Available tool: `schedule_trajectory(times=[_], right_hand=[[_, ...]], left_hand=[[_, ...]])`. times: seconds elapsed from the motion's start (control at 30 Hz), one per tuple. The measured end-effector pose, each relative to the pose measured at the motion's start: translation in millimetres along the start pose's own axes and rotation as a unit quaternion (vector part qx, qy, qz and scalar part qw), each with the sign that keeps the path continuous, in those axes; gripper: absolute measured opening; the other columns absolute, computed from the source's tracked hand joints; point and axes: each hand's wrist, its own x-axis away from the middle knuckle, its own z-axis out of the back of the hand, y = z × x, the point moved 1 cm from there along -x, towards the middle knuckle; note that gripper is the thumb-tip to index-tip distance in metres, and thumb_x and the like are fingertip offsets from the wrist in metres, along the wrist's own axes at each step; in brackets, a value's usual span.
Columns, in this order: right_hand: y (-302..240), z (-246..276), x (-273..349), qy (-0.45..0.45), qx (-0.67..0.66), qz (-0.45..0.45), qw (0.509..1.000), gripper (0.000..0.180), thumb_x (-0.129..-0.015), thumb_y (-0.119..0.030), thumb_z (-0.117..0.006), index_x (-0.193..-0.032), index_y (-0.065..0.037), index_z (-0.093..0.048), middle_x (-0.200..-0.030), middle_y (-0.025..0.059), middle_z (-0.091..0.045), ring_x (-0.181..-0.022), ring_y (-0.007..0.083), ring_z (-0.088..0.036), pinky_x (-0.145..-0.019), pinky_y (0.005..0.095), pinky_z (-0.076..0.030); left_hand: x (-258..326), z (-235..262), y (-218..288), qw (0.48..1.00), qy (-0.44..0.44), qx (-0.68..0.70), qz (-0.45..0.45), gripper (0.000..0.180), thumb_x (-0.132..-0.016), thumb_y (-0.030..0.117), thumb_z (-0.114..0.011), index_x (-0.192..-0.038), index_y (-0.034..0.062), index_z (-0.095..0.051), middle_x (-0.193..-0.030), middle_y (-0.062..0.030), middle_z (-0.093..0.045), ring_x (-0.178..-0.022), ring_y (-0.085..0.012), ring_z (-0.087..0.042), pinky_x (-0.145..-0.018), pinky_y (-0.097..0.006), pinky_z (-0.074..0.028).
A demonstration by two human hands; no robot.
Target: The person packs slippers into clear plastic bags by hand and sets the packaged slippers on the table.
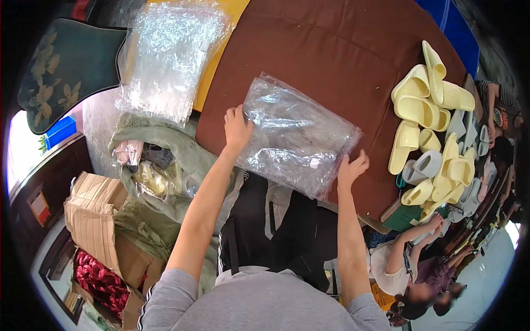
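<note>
In the head view, a clear plastic bag [298, 138] is over the brown counter [292, 47], probably being positioned. The left hand [238, 129] meets one edge, pinching or not I cannot tell; the right hand [352, 170] spreads loosely at the opposite. Next move calls for even support.

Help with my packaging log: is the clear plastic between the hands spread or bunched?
Spread: the clear plastic forms a broad, wrinkled, roughly rectangular shape between left hand and right hand.
</note>
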Motion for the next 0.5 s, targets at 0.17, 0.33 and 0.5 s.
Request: schedule_trajectory(times=[0.17,0.33,0.5], right_hand=[[-112,7,-40,-0.140,-0.106,0.254,0.951,0.051,-0.078,-0.003,-0.059,-0.127,-0.005,-0.048,-0.132,0.0182,-0.043,-0.125,0.0353,-0.038,-0.105,0.0454,-0.029],[-143,-48,-65,-0.192,-0.019,0.312,0.930,0.049,-0.077,-0.004,-0.059,-0.125,-0.007,-0.050,-0.128,0.0179,-0.045,-0.121,0.0351,-0.042,-0.097,0.0462,-0.038],[-143,-69,-42,-0.221,0.062,0.274,0.934,0.045,-0.075,-0.006,-0.061,-0.119,-0.007,-0.050,-0.114,0.0158,-0.049,-0.108,0.0349,-0.047,-0.088,0.0475,-0.042]], left_hand=[[0,11,-8,1.000,0.020,-0.006,-0.009,0.056,-0.074,0.011,-0.063,-0.126,0.0014,-0.044,-0.117,-0.0197,-0.045,-0.107,-0.0387,-0.046,-0.089,-0.047,-0.043],[-6,4,-5,1.000,0.003,0.004,-0.014,0.055,-0.074,0.010,-0.062,-0.125,0.0017,-0.043,-0.116,-0.0200,-0.046,-0.107,-0.0389,-0.046,-0.088,-0.047,-0.043],[-10,3,-11,1.000,-0.006,-0.010,-0.008,0.052,-0.075,0.008,-0.061,-0.123,0.0008,-0.042,-0.114,-0.0201,-0.046,-0.106,-0.0394,-0.046,-0.088,-0.048,-0.042]])
